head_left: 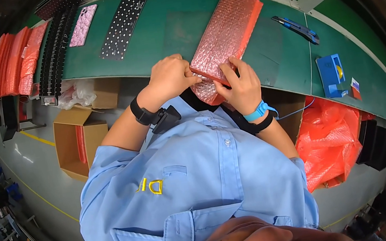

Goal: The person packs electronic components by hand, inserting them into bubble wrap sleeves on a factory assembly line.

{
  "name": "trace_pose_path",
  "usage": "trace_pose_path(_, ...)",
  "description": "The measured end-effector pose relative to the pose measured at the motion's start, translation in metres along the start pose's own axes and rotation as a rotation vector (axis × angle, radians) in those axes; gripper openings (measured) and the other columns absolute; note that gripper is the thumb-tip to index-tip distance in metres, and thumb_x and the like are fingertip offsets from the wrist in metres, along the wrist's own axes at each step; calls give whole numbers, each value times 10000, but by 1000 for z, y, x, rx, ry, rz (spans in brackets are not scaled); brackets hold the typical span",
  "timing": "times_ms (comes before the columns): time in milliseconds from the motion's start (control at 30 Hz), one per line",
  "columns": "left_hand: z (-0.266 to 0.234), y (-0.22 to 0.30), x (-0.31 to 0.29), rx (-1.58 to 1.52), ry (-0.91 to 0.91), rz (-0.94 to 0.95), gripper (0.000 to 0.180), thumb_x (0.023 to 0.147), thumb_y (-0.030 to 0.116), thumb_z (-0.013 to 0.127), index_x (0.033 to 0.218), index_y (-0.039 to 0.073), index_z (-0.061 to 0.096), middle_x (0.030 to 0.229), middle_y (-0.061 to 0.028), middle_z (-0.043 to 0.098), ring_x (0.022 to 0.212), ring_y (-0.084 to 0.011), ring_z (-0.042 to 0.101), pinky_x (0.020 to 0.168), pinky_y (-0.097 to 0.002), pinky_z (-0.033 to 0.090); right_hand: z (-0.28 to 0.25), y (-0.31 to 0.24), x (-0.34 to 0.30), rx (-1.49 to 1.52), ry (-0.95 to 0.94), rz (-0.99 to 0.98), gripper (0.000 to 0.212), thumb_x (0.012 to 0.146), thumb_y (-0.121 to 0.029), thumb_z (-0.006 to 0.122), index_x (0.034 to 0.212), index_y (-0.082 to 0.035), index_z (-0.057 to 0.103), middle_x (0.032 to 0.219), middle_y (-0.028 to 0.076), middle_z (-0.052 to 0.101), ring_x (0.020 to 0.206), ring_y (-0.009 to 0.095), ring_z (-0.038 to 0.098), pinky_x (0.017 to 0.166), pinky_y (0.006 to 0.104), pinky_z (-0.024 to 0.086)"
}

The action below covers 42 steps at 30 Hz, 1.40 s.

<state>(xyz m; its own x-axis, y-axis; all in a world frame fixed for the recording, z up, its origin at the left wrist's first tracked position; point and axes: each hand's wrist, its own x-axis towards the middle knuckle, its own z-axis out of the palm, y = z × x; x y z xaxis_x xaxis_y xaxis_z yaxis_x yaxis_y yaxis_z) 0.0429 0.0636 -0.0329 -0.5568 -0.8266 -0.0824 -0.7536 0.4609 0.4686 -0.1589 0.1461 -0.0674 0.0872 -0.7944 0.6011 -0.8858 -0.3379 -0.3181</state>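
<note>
A long flat item wrapped in a pink bubble-wrap bag (226, 30) lies on the green table (176, 21), its near end hanging over the front edge. My left hand (171, 75) is curled around the left corner of that near end. My right hand (240, 84) pinches the loose bag mouth at the right corner, fingers pressed on the wrap. A black band sits on my left wrist and a blue strap with a cord on my right wrist.
Black keyboards (125, 22) and a pink-wrapped one (83, 25) lie at the far left, beside a stack of pink bags (14, 61). A blue utility knife (297, 29) and a blue tape dispenser (332, 74) lie to the right. An open cardboard box (79, 139) stands below left, a heap of red bubble bags (327, 141) below right.
</note>
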Motion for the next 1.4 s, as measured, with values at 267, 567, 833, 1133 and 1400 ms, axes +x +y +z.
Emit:
trace_pose_path(267,-14,17,-21,69,-254,-381,393,772,400,773,990,83,688,930,-150,688,811,-289,675,670,-375,525,2,9,-5,-76,102,-112,378,669,-207,777,1002,-77,652,1026,140,625,821,296,626,766,377,541)
trace_pose_path(567,77,-11,-28,-1694,-61,-242,357,886,281,687,1127,20,654,1085,-125,688,939,-227,685,819,-349,537,-10,4,3,-90,23,-119,382,654,-228,796,986,-87,672,995,85,634,795,255,624,650,356,528)
trace_pose_path(833,44,-14,-47,-1627,-383,-384,219,925,136,624,1109,20,649,1061,-74,686,939,-163,673,829,-292,535,-10,-26,-12,-63,0,-179,366,661,-245,786,966,-79,668,973,77,629,766,235,607,640,337,515)
trace_pose_path(1133,10,-2,-54,-816,79,-96,186,868,176,684,996,41,698,786,-79,683,672,-174,647,611,-316,497,-24,-28,0,166,-38,-96,330,712,-199,778,983,-54,658,967,97,631,779,248,604,668,345,512)
trace_pose_path(1400,-17,14,-59,-51,392,299,229,774,266,761,897,76,732,573,-104,575,501,-276,572,483,-358,455,-43,23,38,130,274,107,315,729,-29,764,1032,-55,680,1039,117,625,812,258,618,677,338,518)
